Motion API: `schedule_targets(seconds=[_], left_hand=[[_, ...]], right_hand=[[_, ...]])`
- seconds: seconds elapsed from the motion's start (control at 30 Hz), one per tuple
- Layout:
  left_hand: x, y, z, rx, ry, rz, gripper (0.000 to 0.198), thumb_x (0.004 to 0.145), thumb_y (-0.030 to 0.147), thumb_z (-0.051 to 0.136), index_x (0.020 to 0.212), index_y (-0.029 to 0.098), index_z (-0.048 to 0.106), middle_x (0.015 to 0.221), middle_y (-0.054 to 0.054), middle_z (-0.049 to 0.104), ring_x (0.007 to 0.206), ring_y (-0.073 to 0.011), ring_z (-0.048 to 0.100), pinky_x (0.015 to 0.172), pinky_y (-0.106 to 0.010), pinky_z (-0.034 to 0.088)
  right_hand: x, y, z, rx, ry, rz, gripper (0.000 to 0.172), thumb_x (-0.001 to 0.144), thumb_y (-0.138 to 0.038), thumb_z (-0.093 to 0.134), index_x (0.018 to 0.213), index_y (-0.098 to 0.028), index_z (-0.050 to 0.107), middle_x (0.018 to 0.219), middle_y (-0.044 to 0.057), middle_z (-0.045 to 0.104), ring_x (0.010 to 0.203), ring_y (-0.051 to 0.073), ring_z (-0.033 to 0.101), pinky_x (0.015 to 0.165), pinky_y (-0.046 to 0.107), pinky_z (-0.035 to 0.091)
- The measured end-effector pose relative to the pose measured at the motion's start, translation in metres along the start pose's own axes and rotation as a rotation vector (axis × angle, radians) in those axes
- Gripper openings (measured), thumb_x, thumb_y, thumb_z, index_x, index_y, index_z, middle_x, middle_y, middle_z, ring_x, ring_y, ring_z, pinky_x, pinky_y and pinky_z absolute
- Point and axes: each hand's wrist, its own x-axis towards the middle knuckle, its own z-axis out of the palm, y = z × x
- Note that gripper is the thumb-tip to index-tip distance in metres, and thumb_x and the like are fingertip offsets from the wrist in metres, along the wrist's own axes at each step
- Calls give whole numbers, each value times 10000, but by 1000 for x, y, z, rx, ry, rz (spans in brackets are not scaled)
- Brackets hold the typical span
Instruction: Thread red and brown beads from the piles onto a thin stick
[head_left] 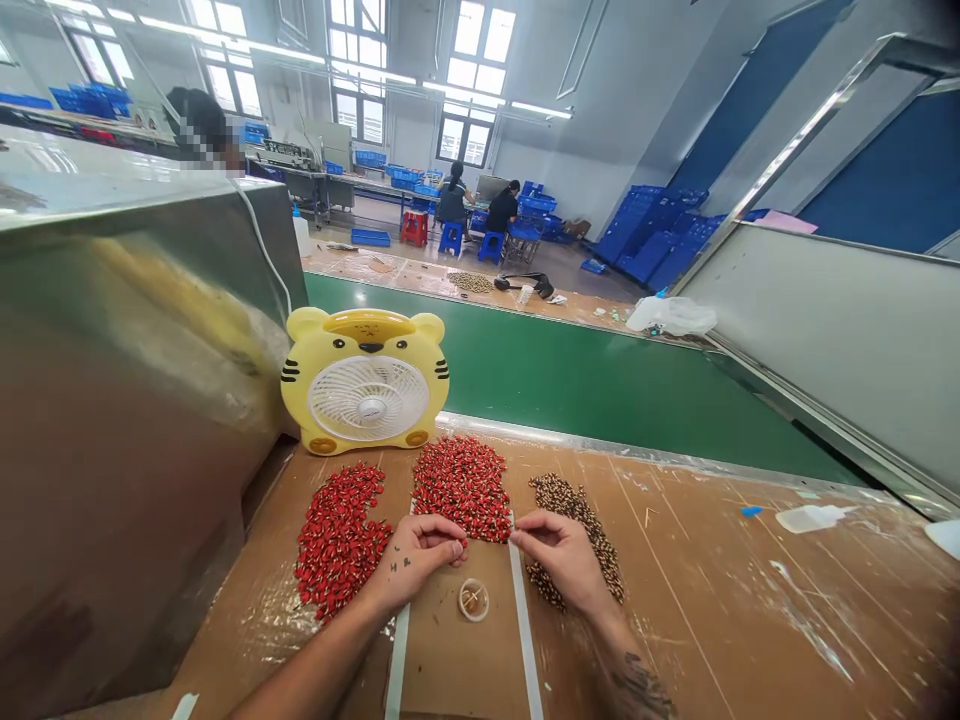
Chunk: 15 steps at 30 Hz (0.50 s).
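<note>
My left hand [427,550] is closed in a pinch, with a small red piece [463,544] showing at its fingertips. To its right, my right hand [559,552] has thumb and forefinger pressed together; whatever sits between them is too small to make out. Behind both hands lies a middle heap of small red pieces [461,485]. A second red heap [337,540] spreads left of my left hand. Partly covered by my right hand is a pile of small dark and gold pieces [600,540]. Between my wrists stands a small round cup [473,600] with thin sticks and pale brown contents.
A yellow tiger-faced fan [367,385] stands behind the heaps. Beyond it runs a green conveyor belt [570,370]. A metal housing [135,420] walls off the left side. On the right lies a white squeeze bottle [810,517]. Other people sit far back.
</note>
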Motion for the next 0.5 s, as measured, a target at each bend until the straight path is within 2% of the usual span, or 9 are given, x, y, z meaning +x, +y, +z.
schedule_targets(seconds=[0.1, 0.17, 0.3, 0.5], left_hand=[[-1, 3, 0, -23, -15, 14, 219, 659, 283, 836, 791, 126, 758, 662, -39, 738, 615, -136, 654, 651, -237, 497], [-1, 4, 1, -39, -23, 24, 216, 655, 286, 843, 781, 130, 762, 648, -33, 732, 599, -127, 644, 639, -227, 493], [0, 6, 2, -87, -8, 32, 230, 635, 305, 859, 759, 134, 768, 636, -31, 726, 585, -126, 638, 627, -228, 499], [0, 4, 1, -115, -30, 6, 213, 631, 283, 864, 760, 134, 783, 671, -38, 721, 595, -130, 639, 632, -237, 511]], right_hand=[[-5, -21, 26, 166, -39, -11, 261, 724, -423, 787, 762, -169, 742, 753, 58, 739, 676, 190, 676, 628, 275, 550], [-6, -33, 36, 268, -91, -49, 200, 728, -372, 804, 762, -180, 761, 760, 55, 737, 711, 185, 665, 670, 276, 542], [-2, -46, 43, 375, -150, -91, 106, 739, -293, 812, 750, -196, 770, 730, 35, 711, 701, 163, 635, 675, 262, 518], [1, -45, 47, 527, -216, 5, 172, 678, -239, 856, 689, -186, 693, 707, 3, 660, 669, 139, 605, 641, 234, 493]])
